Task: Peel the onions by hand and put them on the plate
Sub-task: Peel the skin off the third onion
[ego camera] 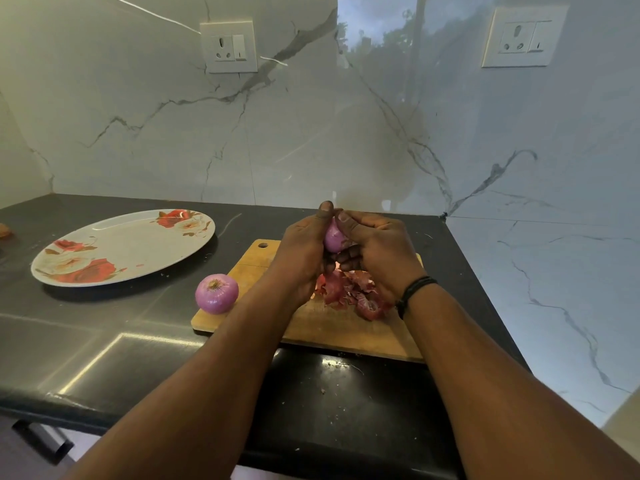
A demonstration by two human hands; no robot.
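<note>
1. Over on the far left, the flowered plate (121, 249) sits on the dark tabletop (104, 341), nothing on it yet and open surface all round its rim — an easy landing spot.
2. Moving right, a peeled onion (216, 293) rests at the left corner of the wooden cutting board (311, 327), close to the board's edge. Round and smooth, it looks ready to roll, so I'd cup it from above, not pinch it.
3. Centre stage now: the left hand (304, 251) curls around a second onion (334, 239), held up above the board, thumb pressed near its top.
4. Right beside it, the right hand (377, 252) has its fingers curled against the same onion, thumb at the tip, apparently working at the skin. Firm bulb, slick bare flesh, papery skin that tears — the tip is the place to catch it.
5. Beneath the hands, a pile of peels (349, 292) lies on the board.
6. Further right, the tabletop ends near the marble wall; room is tight there, so the free path runs left toward the plate.
</note>
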